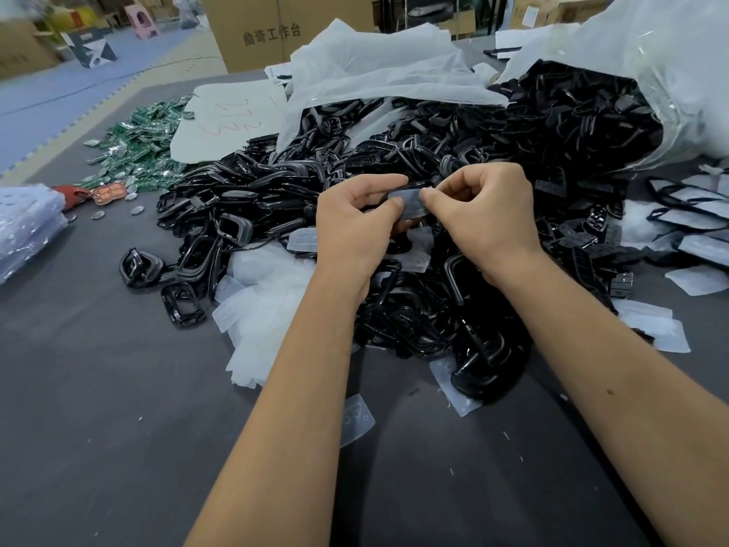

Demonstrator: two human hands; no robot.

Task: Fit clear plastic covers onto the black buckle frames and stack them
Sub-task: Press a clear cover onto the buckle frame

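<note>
Above a big heap of black buckle frames (276, 199), both hands hold one black frame (410, 186) with a clear plastic cover (410, 203) against its front. My left hand (355, 223) grips the frame's left end, thumb on top. My right hand (485, 211) pinches the cover and the frame's right end between thumb and curled fingers. Most of the held frame is hidden by the fingers. Loose clear covers (260, 309) lie in a pile under my left forearm, and one single cover (357, 418) lies on the dark table (118, 428).
A torn white bag (651, 73) spills more black frames at the back right. Green circuit boards (146, 148) lie at the back left, bagged clear parts (27, 223) at the left edge, and flat grey pouches (698, 219) at the right. A cardboard box (276, 29) stands behind.
</note>
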